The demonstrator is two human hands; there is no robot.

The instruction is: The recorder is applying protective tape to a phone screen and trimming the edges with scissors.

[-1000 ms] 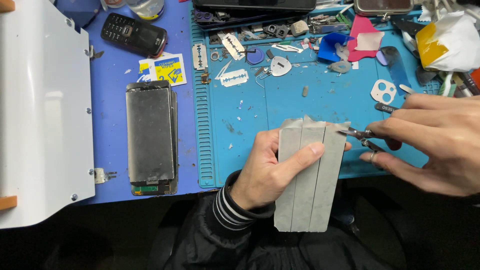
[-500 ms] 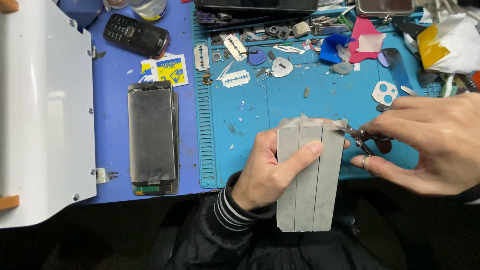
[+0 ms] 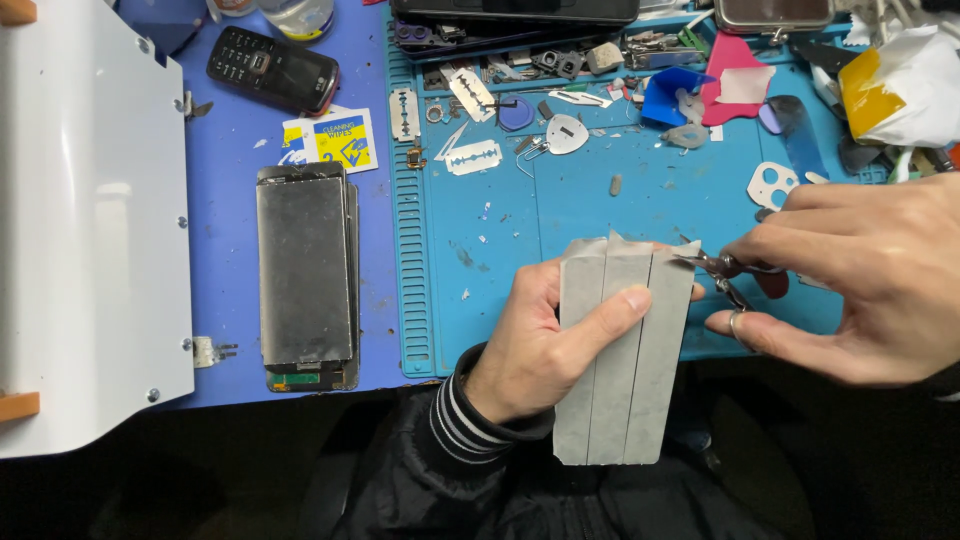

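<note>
My left hand [image 3: 545, 340] grips a grey rectangular panel [image 3: 620, 400] covered with three long grey strips, thumb pressed across its front. The panel is held upright over the near edge of the teal work mat [image 3: 500, 220]. My right hand [image 3: 860, 280] holds small metal scissors [image 3: 725, 272], whose tips touch the top right corner of the right strip, where a bit of grey tape sticks up.
A dark phone panel [image 3: 305, 275] lies on the blue table to the left, beside a white metal cover [image 3: 85, 210]. A black keypad phone [image 3: 272, 68], a wipes packet [image 3: 330, 138], razor blades [image 3: 472, 157], picks and small parts litter the mat's far side.
My right hand has shifted slightly left and down, bringing the scissors' tips onto the panel's top right corner. The left hand and panel stay nearly still.
</note>
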